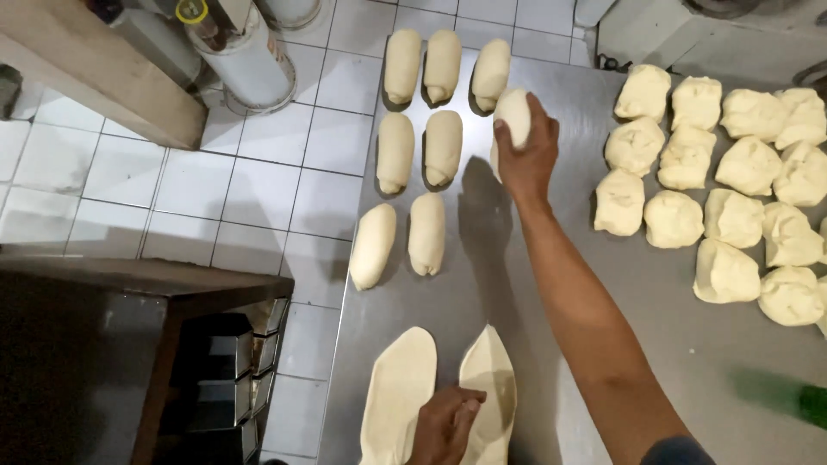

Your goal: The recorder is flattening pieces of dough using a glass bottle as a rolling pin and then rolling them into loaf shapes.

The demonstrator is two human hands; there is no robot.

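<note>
Rolled dough log (513, 116): soft, light, easily dented; best cupped along its length. Right hand (527, 155) closed around it above the steel table (655, 344), beside the rows of finished rolls (431, 146). Left hand (446, 424) rests fingers-down on a flattened dough sheet (491, 379).

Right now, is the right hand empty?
No: the right hand grips a rolled dough piece above the steel table, beside the rows of rolled pieces.

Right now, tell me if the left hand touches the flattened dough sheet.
Touching: the head view shows the left hand pressing on the right flattened dough sheet.
</note>
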